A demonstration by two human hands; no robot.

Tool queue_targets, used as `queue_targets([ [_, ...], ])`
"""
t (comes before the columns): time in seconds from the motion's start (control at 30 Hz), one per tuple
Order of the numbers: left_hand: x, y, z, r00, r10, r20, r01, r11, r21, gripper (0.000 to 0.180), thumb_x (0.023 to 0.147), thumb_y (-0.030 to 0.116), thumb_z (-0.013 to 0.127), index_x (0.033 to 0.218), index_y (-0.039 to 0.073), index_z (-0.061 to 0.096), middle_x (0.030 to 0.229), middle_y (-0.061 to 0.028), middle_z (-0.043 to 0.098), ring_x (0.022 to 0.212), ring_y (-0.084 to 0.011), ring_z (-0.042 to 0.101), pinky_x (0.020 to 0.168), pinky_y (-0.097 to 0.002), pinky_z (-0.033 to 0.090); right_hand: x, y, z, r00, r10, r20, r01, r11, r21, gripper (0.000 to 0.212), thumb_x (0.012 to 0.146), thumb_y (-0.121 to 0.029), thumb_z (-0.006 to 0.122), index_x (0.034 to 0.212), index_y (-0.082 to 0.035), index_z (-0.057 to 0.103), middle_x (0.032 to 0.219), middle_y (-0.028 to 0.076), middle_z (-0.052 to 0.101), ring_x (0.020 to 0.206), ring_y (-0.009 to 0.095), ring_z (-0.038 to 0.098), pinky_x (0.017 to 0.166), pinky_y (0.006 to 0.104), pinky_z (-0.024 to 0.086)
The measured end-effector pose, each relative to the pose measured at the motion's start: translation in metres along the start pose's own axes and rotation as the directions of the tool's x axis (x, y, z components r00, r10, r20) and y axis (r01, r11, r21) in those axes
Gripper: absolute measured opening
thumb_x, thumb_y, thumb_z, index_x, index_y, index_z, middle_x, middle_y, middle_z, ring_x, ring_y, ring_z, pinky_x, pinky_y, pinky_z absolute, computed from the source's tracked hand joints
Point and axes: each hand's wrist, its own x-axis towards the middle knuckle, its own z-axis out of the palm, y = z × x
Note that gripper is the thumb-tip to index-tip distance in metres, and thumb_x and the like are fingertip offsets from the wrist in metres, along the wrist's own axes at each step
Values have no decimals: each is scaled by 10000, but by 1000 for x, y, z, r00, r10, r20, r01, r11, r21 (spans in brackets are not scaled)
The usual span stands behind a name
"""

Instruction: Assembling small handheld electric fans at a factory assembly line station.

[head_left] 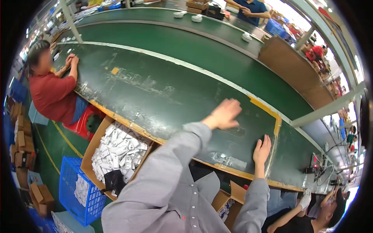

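Observation:
My left hand (226,113) reaches out over the dark green worktable (186,97), its fingers apart and slightly blurred. It holds nothing, and I cannot tell whether it touches the surface. Nearer to me on the right, my right hand (262,149) has its fingers stretched out, with nothing in it. It is over the table near a strip of yellow tape (277,125). Scuffs and glue-like marks cover parts of the tabletop. Both forearms are in grey sleeves.
Left of me, a cardboard box (87,167) holds many small white plastic parts (116,149), beside a blue crate (93,202). A green conveyor belt (186,46) runs beyond the table. Co-workers sit at left (54,93) and lower right (307,221). A metal post (326,108) stands right.

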Motion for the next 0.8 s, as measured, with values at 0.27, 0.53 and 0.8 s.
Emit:
queue_targets([
  [0.27,-94,-160,-140,717,-678,-159,681,634,367,629,847,443,583,1258,-22,481,1368,-236,439,1287,-390,391,1057,-512,315,1,-2,-11,1000,15,20,-13,997,-76,492,929,-268,524,1340,-2,474,1394,204,448,1311,376,393,1112,454,295],
  [0.53,-119,-173,-136,541,-794,-278,816,415,401,755,934,505,464,1466,-7,306,1547,-217,241,1455,-339,174,1191,-452,116,23,16,-3,996,90,29,-87,993,-82,527,940,-318,511,1355,1,449,1417,194,429,1335,369,365,1123,459,277],
  [0.8,-124,-178,-138,558,-773,-302,813,438,384,710,930,487,484,1429,-6,377,1523,-212,294,1432,-346,230,1186,-446,148,30,17,6,977,215,-7,-214,973,-91,557,938,-352,512,1368,-4,442,1440,181,415,1352,359,351,1131,445,274],
])
